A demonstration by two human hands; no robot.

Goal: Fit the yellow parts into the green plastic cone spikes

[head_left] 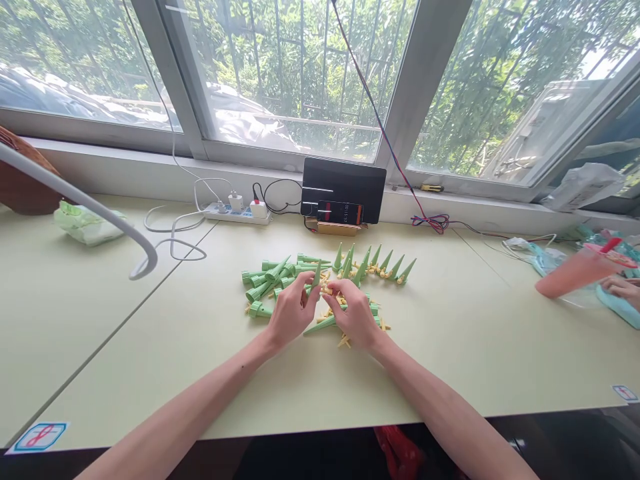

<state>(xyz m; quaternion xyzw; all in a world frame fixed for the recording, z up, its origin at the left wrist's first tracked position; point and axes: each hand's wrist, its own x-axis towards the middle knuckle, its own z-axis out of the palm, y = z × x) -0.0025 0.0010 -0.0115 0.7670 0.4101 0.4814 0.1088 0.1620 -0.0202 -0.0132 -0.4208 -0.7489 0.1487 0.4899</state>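
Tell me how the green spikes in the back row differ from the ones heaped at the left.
The row spikes stand tips up; the heaped spikes lie on their sides. The row spikes form a rough line, whereas the heaped spikes lie jumbled. Both are green and rest on the table.

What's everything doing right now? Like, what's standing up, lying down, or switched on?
Left hand: holding a green spike, point up
Right hand: pinching a small yellow piece
Piled spikes: lying down, heaped
Spike row: standing, points up
Phone: screen lit
Power strip: chargers plugged in
Red-blue cord: looped in a bunch
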